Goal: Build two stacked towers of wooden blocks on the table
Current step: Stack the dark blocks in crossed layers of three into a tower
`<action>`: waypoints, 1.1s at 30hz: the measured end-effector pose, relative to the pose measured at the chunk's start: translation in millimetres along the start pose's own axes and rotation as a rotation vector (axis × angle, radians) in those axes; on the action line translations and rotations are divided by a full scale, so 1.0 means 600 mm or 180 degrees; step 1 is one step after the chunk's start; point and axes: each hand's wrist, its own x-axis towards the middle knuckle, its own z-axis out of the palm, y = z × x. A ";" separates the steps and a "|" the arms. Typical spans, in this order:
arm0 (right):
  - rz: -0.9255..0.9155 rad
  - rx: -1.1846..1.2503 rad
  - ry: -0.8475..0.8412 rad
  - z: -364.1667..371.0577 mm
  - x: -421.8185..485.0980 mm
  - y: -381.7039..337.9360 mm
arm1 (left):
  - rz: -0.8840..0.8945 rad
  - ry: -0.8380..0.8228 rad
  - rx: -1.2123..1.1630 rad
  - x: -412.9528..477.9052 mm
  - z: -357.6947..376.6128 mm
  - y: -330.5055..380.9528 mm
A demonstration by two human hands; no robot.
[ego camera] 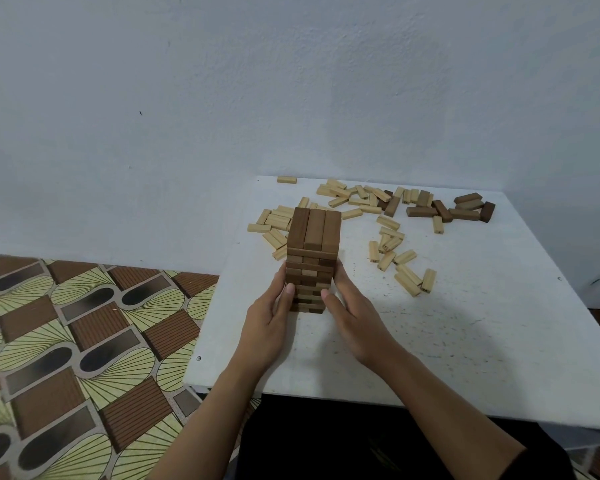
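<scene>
Squaring the tower point(311, 258) between them, the left hand point(269, 315) and right hand point(349, 315) press its sides with straight fingers. Even, gentle pressure from both should keep layers flush. Blocks point(357, 199) lie beyond the hands on the table point(465, 341).

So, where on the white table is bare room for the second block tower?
The widest bare patch of the white table lies near right, bordered by the right hand, the scattered pale wooden blocks and the table's edges. A narrow strip lies left of the left hand. Behind the dark brown block tower it is crowded.
</scene>
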 end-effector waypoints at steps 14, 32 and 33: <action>-0.0053 -0.0224 0.0303 0.016 0.006 0.006 | -0.0077 0.0053 0.0004 0.002 0.003 -0.010; -0.0108 -0.0381 0.0329 0.016 0.006 0.004 | -0.0117 0.0050 0.0038 0.001 0.001 -0.001; -0.0109 -0.0352 0.0318 0.016 0.006 0.003 | -0.0109 0.0030 0.0015 0.001 0.000 0.000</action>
